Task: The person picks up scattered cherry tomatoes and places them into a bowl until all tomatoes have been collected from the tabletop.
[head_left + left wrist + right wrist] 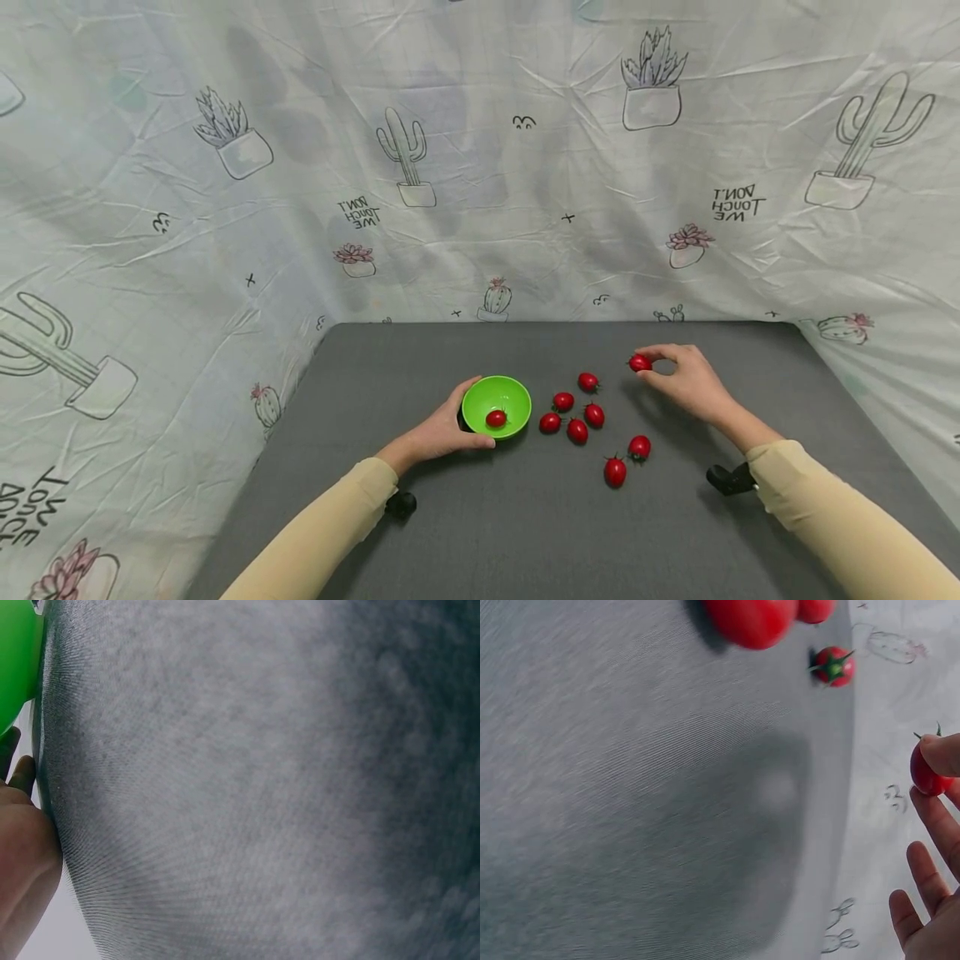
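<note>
Red cherry tomato (640,363) is being pinched between thumb and fingertips of the right hand (686,385), well right of the green bowl (497,404); the left hand (438,433) is cupping the bowl's left rim, one tomato (496,418) lying inside.

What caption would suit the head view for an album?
Left hand steadies a green plastic bowl; right hand pinches a small red cherry tomato.

A dark grey, felt-like table (525,533) is enclosed at the back and on both sides by a creased pale sheet (480,167), printed with potted cacti and succulents (some captioned "DON'T TOUCH ME"). Soft, even light is cast throughout.
</note>
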### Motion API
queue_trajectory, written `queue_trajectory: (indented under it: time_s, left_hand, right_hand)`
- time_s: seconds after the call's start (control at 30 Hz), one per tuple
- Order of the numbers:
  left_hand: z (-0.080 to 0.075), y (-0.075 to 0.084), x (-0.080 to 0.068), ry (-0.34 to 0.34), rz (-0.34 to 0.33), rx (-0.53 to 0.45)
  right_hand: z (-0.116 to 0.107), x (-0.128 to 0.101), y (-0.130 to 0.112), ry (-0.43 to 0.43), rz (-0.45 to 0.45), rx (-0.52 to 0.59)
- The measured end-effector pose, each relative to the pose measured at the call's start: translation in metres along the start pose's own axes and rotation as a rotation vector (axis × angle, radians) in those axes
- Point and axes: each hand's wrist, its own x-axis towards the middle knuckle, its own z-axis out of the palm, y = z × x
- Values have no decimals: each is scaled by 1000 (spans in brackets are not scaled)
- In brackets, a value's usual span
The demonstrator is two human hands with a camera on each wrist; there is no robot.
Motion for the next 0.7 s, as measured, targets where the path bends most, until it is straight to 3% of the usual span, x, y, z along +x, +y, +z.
queue_trajectory:
  time_s: [0.27, 0.37, 0.47, 0.7]
  left_hand:
    - [-3, 28, -13, -24, 39, -57]
    - [-3, 29, -14, -16, 42, -57]
    - [-3, 28, -14, -19, 37, -57]
    - [0, -2, 0, -7, 33, -20]
  right_hand:
    - [-9, 12, -24, 23, -50, 34]
    - [-10, 17, -31, 13, -49, 49]
    - [-10, 23, -35, -6, -50, 65]
    - [-7, 34, -50, -56, -60, 96]
